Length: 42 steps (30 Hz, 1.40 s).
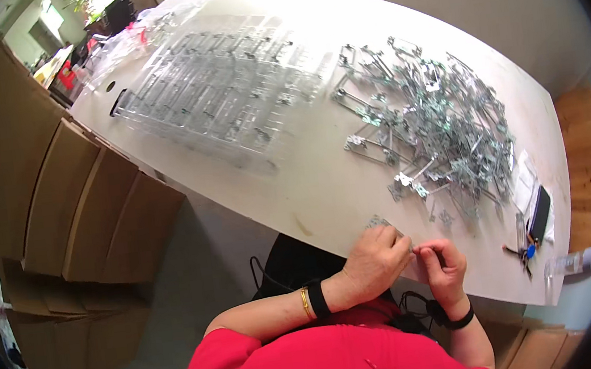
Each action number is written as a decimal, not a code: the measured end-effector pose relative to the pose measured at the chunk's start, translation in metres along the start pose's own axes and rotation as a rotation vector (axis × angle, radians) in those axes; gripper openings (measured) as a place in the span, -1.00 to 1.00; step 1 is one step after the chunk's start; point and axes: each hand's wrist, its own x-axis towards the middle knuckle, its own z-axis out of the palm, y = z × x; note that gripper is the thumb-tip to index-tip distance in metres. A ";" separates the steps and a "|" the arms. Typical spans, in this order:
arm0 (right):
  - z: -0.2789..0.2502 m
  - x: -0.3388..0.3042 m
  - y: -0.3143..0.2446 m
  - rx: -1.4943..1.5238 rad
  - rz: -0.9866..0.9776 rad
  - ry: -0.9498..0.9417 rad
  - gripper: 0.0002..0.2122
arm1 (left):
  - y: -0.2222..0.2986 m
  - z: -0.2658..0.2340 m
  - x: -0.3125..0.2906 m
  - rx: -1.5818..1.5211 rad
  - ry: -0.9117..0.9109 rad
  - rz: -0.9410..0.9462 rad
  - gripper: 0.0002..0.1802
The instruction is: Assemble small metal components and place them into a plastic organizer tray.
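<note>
Close to the table's near edge, my left hand [376,261] is closed around a small grey metal bracket [377,221], whose flat end pokes out beyond the knuckles. The rest of that piece is hidden by my fingers. My right hand [442,270] is right beside it, thumb and index finger pinched together and meeting the left fingertips. What lies in that pinch is too small to make out. Farther off to the right is a big tangled heap of similar metal brackets [449,123], with a few loose ones along its near side.
Clear plastic trays [218,84] holding small metal parts cover the far left of the white table [310,183]. A black case [540,215], a small tool with a blue part [530,251] and a clear plastic container [571,264] sit at right. Cardboard boxes [87,208] stand left.
</note>
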 end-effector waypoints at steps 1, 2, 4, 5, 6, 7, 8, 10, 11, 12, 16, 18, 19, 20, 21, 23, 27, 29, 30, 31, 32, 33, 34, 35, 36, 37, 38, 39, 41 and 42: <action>-0.002 0.001 -0.006 -0.023 0.016 -0.028 -0.96 | -0.003 0.002 -0.002 -0.009 -0.009 0.028 -0.77; -0.004 0.001 -0.008 -0.025 0.006 -0.038 -0.96 | -0.004 0.001 -0.002 -0.004 0.004 0.025 -0.77; -0.008 0.001 -0.008 -0.037 0.058 -0.033 -0.95 | -0.008 -0.002 0.001 0.025 -0.016 0.032 -0.81; -0.012 0.000 -0.005 -0.034 0.075 -0.040 -0.93 | -0.010 -0.005 0.003 0.027 -0.008 0.031 -0.81; -0.015 -0.001 -0.004 -0.036 0.069 -0.045 -0.93 | -0.012 -0.009 0.003 0.042 -0.044 0.014 -0.82; -0.018 -0.001 -0.004 -0.049 0.075 -0.044 -0.93 | -0.015 -0.014 0.003 0.057 -0.080 -0.002 -0.84; -0.020 -0.001 -0.004 -0.062 0.080 -0.040 -0.93 | -0.019 -0.019 0.003 0.058 -0.074 0.001 -0.84; -0.026 -0.002 -0.006 -0.062 0.097 -0.037 -0.92 | -0.027 -0.031 0.001 0.100 -0.089 -0.034 -0.84; -0.031 -0.002 -0.004 -0.040 0.127 -0.035 -0.92 | -0.031 -0.036 0.001 0.101 -0.083 -0.029 -0.84; -0.035 -0.003 -0.003 -0.019 0.157 -0.033 -0.92 | -0.035 -0.042 0.000 0.102 -0.053 -0.045 -0.83; -0.041 0.001 -0.003 0.076 0.257 -0.028 -0.91 | -0.047 -0.053 0.000 0.072 0.024 -0.138 -0.81; -0.040 0.001 0.000 0.078 0.245 -0.020 -0.91 | -0.050 -0.058 0.002 0.044 0.060 -0.180 -0.82; -0.039 0.000 0.002 0.081 0.238 -0.013 -0.91 | -0.052 -0.060 0.003 0.015 0.091 -0.226 -0.82; -0.039 -0.001 0.005 0.078 0.235 -0.012 -0.91 | -0.055 -0.062 0.002 0.014 0.095 -0.224 -0.82; -0.039 -0.003 0.008 0.078 0.225 0.013 -0.91 | -0.059 -0.064 0.001 -0.001 0.083 -0.236 -0.82; -0.037 -0.005 0.011 0.078 0.214 0.037 -0.92 | -0.065 -0.065 0.000 -0.015 0.073 -0.249 -0.83; -0.035 -0.007 0.014 -0.105 0.095 0.031 -0.91 | -0.073 -0.067 0.001 -0.042 0.057 -0.205 -0.82; -0.036 -0.007 0.014 -0.216 0.047 0.014 -0.91 | -0.077 -0.067 0.001 -0.050 0.064 -0.190 -0.82; -0.036 -0.005 0.011 -0.213 0.045 0.008 -0.91 | -0.078 -0.067 0.001 -0.068 0.068 -0.175 -0.82; -0.034 -0.002 0.008 -0.279 -0.033 -0.008 -0.91 | -0.079 -0.066 0.001 -0.085 0.071 -0.161 -0.82; -0.033 0.000 0.006 -0.343 -0.111 -0.022 -0.91 | -0.080 -0.066 0.001 -0.080 0.073 -0.165 -0.82; -0.032 0.002 0.004 -0.346 -0.114 -0.029 -0.92 | -0.080 -0.066 0.001 -0.086 0.081 -0.151 -0.83; -0.032 0.003 0.002 -0.341 -0.116 -0.034 -0.92 | -0.079 -0.067 0.002 -0.091 0.089 -0.137 -0.84; -0.031 0.004 -0.002 -0.356 -0.111 -0.036 -0.92 | -0.079 -0.068 0.002 -0.086 0.091 -0.142 -0.84; -0.030 0.005 -0.003 -0.372 -0.106 -0.039 -0.92 | -0.078 -0.069 0.002 -0.109 0.083 -0.149 -0.84; -0.030 0.005 -0.003 -0.367 -0.108 -0.044 -0.92 | -0.078 -0.070 0.002 -0.133 0.076 -0.156 -0.84; -0.031 0.005 -0.002 -0.380 -0.124 -0.045 -0.93 | -0.080 -0.069 0.002 -0.128 0.078 -0.158 -0.84; -0.031 0.005 0.000 -0.393 -0.140 -0.046 -0.93 | -0.081 -0.067 0.002 -0.135 0.098 -0.140 -0.84; -0.032 0.004 0.000 -0.427 -0.157 -0.049 -0.93 | -0.082 -0.066 0.001 -0.138 0.121 -0.123 -0.84; -0.032 0.003 0.001 -0.465 -0.172 -0.049 -0.93 | -0.081 -0.066 0.001 -0.140 0.113 -0.130 -0.84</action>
